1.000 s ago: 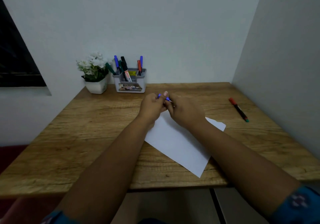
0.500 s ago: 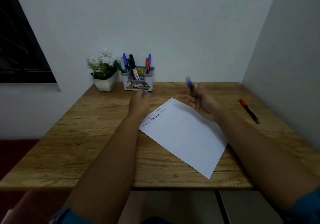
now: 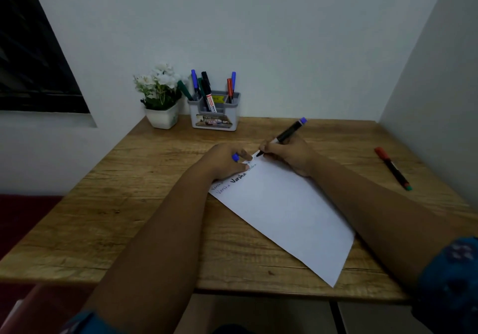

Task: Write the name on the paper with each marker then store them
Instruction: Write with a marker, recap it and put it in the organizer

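The white paper (image 3: 282,204) lies slanted at mid-frame on the tabletop (image 3: 129,204), with several names already written near its upper-left edge. More writing remains, judging by the red-capped marker (image 3: 393,168) lying at right; others stand in the grey holder (image 3: 214,116). The right hand (image 3: 287,153) pinches an uncapped blue marker (image 3: 284,134), tip on the paper. The left hand (image 3: 227,161) presses the sheet, curled round the blue cap (image 3: 235,157).
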A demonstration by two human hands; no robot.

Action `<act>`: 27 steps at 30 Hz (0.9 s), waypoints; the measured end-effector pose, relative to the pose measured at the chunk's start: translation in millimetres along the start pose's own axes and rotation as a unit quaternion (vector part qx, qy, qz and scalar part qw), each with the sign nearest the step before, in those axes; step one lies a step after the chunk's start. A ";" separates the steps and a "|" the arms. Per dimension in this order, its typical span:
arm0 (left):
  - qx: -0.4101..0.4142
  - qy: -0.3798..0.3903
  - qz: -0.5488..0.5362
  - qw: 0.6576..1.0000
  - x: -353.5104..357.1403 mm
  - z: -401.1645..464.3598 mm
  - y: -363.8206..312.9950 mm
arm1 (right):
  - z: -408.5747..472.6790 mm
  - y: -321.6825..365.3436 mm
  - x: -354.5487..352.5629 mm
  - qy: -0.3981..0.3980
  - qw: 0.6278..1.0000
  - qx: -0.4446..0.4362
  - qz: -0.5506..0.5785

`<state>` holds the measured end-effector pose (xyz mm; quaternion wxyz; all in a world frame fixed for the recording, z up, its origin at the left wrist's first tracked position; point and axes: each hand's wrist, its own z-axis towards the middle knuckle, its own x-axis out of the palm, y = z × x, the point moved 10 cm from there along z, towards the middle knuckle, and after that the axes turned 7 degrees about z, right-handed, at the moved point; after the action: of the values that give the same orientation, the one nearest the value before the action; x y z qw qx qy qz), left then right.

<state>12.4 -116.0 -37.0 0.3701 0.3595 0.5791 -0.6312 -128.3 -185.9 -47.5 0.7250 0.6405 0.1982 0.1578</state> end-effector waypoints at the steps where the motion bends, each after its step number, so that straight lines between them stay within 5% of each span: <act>1: -0.002 0.006 -0.002 1.000 0.4 0.8 0.6 | -0.5 1.2 -0.6 0.004 1.000 -0.008 -0.008; 15: 0.001 0.041 0.009 0.999 3.3 7.3 2.1 | -5.1 18.5 4.9 0.005 0.978 -0.083 -0.190; 27: -0.002 0.047 0.006 0.999 4.0 5.4 0.9 | -2.7 15.0 -8.5 -0.050 0.981 -0.076 -0.172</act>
<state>11.2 -121.6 -40.6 0.3465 0.3918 0.5950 -0.6102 -136.6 -185.7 -32.1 0.7968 0.5468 0.2569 0.0132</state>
